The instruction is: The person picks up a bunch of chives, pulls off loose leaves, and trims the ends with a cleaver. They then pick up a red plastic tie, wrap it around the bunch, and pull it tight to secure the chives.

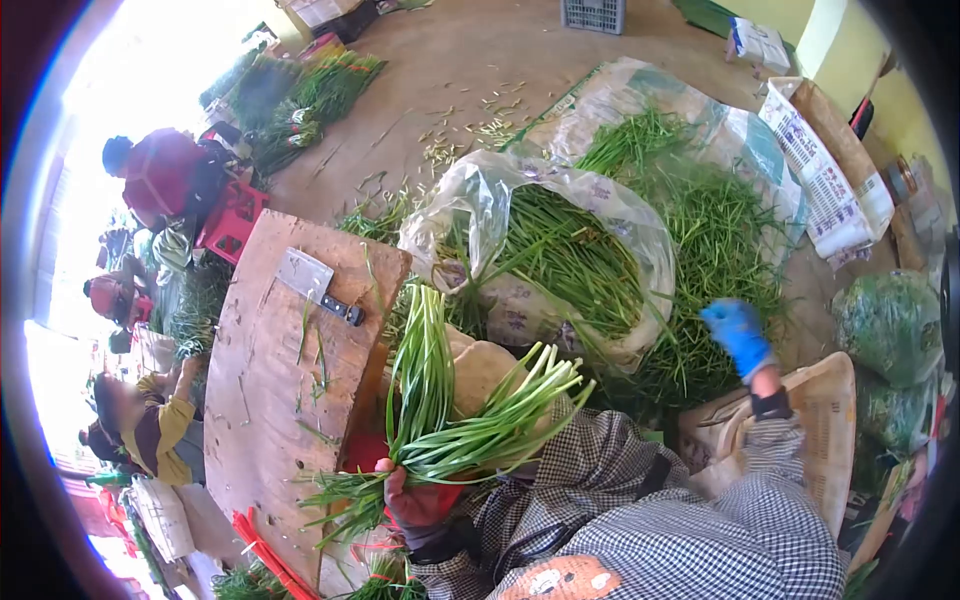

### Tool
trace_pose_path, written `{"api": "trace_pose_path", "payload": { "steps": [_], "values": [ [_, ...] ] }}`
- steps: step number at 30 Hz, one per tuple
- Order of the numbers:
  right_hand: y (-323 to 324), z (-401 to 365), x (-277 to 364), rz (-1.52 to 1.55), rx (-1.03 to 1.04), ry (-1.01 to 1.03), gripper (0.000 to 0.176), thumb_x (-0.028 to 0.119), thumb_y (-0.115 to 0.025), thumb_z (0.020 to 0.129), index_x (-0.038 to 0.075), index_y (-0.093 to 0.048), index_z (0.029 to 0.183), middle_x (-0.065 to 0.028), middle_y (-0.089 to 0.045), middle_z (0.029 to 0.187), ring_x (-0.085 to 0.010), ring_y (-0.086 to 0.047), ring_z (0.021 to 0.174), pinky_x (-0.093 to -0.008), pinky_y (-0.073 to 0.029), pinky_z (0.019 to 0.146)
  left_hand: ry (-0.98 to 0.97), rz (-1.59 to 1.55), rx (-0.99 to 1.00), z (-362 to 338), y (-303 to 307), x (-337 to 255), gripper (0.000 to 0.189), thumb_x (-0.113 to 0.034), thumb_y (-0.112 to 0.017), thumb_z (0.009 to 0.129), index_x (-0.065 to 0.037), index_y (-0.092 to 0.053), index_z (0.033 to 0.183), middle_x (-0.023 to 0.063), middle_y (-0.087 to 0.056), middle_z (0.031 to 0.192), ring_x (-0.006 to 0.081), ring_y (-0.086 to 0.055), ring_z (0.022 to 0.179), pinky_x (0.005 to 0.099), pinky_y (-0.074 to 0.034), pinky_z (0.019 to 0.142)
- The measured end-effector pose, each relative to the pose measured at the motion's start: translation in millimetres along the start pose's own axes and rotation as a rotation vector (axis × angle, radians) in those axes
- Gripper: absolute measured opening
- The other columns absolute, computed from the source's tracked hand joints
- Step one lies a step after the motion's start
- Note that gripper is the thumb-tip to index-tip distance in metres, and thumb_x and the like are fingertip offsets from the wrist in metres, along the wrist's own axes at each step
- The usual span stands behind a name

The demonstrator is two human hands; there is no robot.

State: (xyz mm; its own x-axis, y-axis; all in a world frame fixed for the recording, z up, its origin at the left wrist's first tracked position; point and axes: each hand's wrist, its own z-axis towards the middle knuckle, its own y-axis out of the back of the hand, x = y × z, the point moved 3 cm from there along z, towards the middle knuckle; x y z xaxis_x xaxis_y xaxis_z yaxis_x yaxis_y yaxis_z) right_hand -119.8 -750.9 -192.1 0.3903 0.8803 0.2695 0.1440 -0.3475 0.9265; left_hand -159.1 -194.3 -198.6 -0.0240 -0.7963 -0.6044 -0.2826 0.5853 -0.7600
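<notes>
My left hand (408, 502), in a reddish covering with the fingertips showing, is closed around a bunch of chives (440, 425). The bunch splits into two fans, one pointing up and one to the right, with pale stem ends outward and leaf tips over the board. My right hand (738, 338), in a blue glove, is off to the right above a spread heap of loose chives (725, 240); its fingers are blurred. Ahead of me, a clear plastic bag (470, 205) stands open, full of chives (570, 260).
A cleaver (315, 284) lies on the wooden board (265, 400) at my left, with red ties (268, 555) near its front edge. White crates (815, 165) and filled bags (888, 325) stand at right. Several people (165, 175) sit at far left beside bundled greens (300, 100).
</notes>
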Motion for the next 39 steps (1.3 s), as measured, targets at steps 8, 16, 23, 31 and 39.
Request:
{"api": "trace_pose_path", "payload": {
  "steps": [8,16,23,31,39],
  "values": [
    [-1.3,-26.3,123.0,0.812,0.099,0.470,0.036,0.033,-0.069,0.089,0.005,-0.069,0.111,-0.0091,-0.072,0.089,-0.0124,-0.067,0.076,-0.0272,-0.053,0.071,0.071,0.001,-0.019,14.9,15.9,12.6,0.025,-0.016,-0.052,0.089,-0.020,-0.061,0.112,0.0113,-0.065,0.116,0.0332,-0.059,0.110,0.0551,-0.045,0.097],
    [-39.9,-26.6,172.9,0.875,0.301,0.559,0.018,0.016,-0.067,0.089,0.000,-0.070,0.097,-0.0082,-0.070,0.079,-0.0139,-0.065,0.067,-0.0272,-0.052,0.064,0.084,-0.095,-0.030,9.4,9.6,8.1,0.028,-0.012,-0.054,0.086,-0.018,-0.064,0.111,0.0116,-0.066,0.114,0.0323,-0.060,0.109,0.0549,-0.046,0.097],
    [54.2,-8.0,-48.2,0.173,-0.498,0.076,0.024,0.016,-0.066,0.081,0.010,-0.070,0.104,-0.0148,-0.068,0.084,-0.0286,-0.065,0.072,-0.0368,-0.051,0.066,0.070,-0.081,-0.057,6.8,8.5,8.0,0.031,-0.010,-0.055,0.084,-0.013,-0.064,0.114,0.0119,-0.064,0.119,0.0312,-0.059,0.109,0.0522,-0.047,0.096],
    [12.5,-48.1,122.9,0.721,-0.008,0.524,0.037,0.034,-0.077,0.080,0.005,-0.071,0.102,-0.0093,-0.070,0.085,-0.0187,-0.067,0.077,-0.0299,-0.052,0.072,0.120,-0.078,-0.091,12.9,12.9,14.1,0.034,-0.013,-0.053,0.087,-0.011,-0.060,0.120,0.0154,-0.062,0.122,0.0330,-0.059,0.111,0.0552,-0.047,0.098],
    [-23.7,-49.8,188.9,0.862,0.187,0.633,0.017,0.017,-0.070,0.088,0.001,-0.071,0.091,-0.0103,-0.070,0.082,-0.0180,-0.067,0.076,-0.0288,-0.052,0.070,0.084,-0.130,-0.064,6.4,18.6,6.5,0.037,-0.006,-0.054,0.085,-0.010,-0.059,0.122,0.0137,-0.062,0.123,0.0313,-0.058,0.111,0.0510,-0.046,0.100]
  ]
}}
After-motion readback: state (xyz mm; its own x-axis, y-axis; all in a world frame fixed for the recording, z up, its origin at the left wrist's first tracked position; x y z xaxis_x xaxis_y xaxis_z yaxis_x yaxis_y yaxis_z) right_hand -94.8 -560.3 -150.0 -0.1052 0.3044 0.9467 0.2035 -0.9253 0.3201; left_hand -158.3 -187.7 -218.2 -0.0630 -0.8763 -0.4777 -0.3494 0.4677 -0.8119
